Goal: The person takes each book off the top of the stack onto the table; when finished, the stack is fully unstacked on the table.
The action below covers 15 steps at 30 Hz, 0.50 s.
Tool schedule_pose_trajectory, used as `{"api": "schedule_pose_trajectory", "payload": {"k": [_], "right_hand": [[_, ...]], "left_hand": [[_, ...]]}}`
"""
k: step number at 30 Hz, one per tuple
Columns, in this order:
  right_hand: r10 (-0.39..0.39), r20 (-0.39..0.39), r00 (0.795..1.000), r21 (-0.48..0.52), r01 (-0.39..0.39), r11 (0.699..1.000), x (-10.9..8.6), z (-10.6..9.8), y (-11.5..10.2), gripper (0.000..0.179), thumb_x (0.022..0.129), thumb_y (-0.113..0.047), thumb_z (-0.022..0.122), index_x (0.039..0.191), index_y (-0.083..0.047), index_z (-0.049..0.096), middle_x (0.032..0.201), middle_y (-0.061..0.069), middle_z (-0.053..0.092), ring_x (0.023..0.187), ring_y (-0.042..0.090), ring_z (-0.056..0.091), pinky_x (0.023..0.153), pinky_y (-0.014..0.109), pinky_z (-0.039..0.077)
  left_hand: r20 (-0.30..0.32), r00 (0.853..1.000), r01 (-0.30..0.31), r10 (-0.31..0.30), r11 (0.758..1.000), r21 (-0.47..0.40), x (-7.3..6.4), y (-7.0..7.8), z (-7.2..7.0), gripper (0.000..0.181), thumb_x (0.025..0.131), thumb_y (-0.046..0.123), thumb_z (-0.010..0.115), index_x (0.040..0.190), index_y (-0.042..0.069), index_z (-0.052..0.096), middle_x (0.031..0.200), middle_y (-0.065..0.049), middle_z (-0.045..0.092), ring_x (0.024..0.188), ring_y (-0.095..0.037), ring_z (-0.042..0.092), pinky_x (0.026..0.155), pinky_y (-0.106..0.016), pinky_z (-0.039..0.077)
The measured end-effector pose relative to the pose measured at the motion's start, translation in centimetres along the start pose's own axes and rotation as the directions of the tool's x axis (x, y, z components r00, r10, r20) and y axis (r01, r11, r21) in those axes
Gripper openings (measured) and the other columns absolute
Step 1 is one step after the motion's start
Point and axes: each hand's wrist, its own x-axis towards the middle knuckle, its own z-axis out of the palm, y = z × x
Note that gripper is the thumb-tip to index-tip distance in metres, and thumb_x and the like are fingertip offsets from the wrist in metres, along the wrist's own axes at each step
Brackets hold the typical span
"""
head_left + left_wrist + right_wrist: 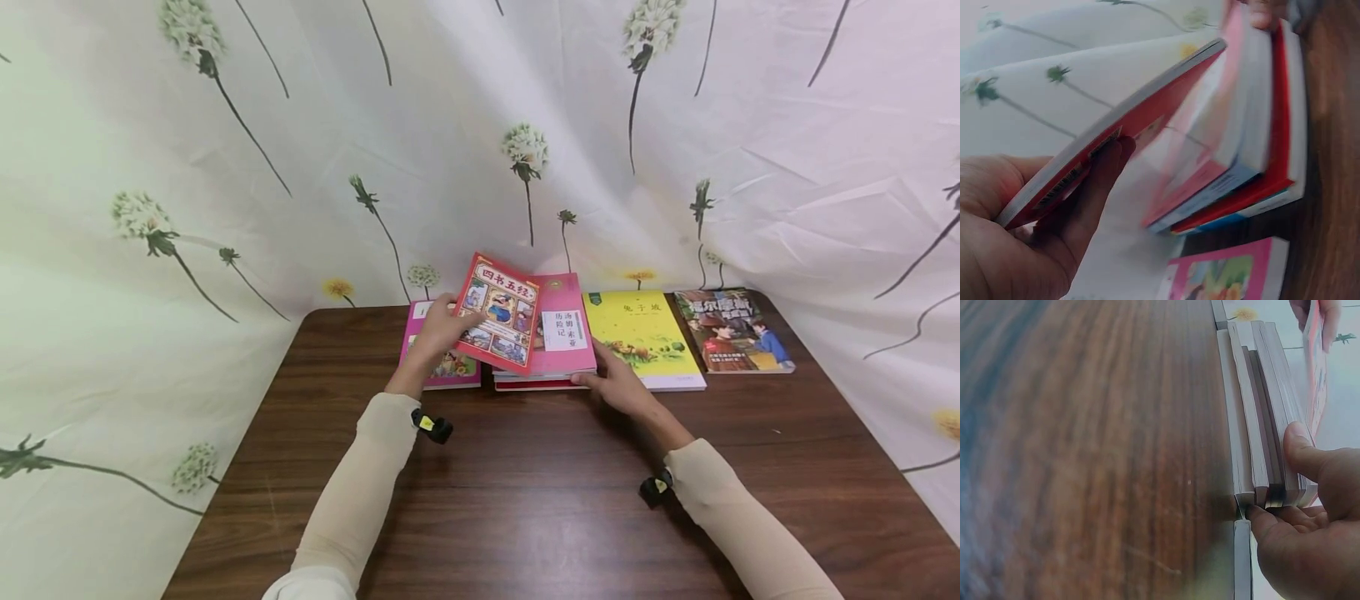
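Observation:
My left hand [438, 335] pinches a thin red book [501, 310] with cartoon panels on its cover, thumb on the front and fingers behind, as the left wrist view shows. The red book is tilted and overlaps the left part of a stack of books [1263, 412] in the head view. On top of that stack lies a pink book [562, 293] with a white label. At the stack's front right corner, my right hand [618, 383] grips it, thumb [1300, 447] on the front edges and fingers curled at the side.
A magenta-edged book [453, 379] lies left of the stack, partly hidden by the left hand. To the right lie a yellow book [637, 321] and a dark illustrated book [731, 333]. The brown wooden table [517, 500] meets a flower-patterned cloth [465, 167] behind.

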Motion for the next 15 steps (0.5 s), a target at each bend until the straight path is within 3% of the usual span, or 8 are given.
{"api": "schedule_pose_trajectory", "payload": {"k": [7,15], "right_hand": [[0.005,0.003,1.000,0.005,-0.005,1.000,-0.1,0.0,-0.1,0.087,0.104,-0.021,0.071,0.172,-0.011,0.019,0.167,0.025,0.041,0.151,0.046,0.045,0.119,0.061,0.045],[0.011,-0.006,1.000,0.001,-0.011,1.000,-0.2,-0.1,-0.2,0.087,0.104,-0.020,0.071,0.172,-0.010,0.018,0.167,0.025,0.041,0.152,0.046,0.045,0.120,0.061,0.044]], "left_hand": [[-0.008,0.999,-0.039,0.039,0.996,-0.075,-0.8,-0.4,-3.2,0.064,0.105,0.027,0.069,0.156,0.003,0.040,0.124,-0.025,0.069,0.083,-0.018,0.076,0.073,-0.032,0.067],[-0.062,0.998,-0.033,0.026,0.992,-0.120,-1.5,-1.1,-6.9,0.068,0.102,0.026,0.072,0.158,0.002,0.040,0.132,-0.023,0.065,0.090,-0.013,0.075,0.077,-0.030,0.067]]}}
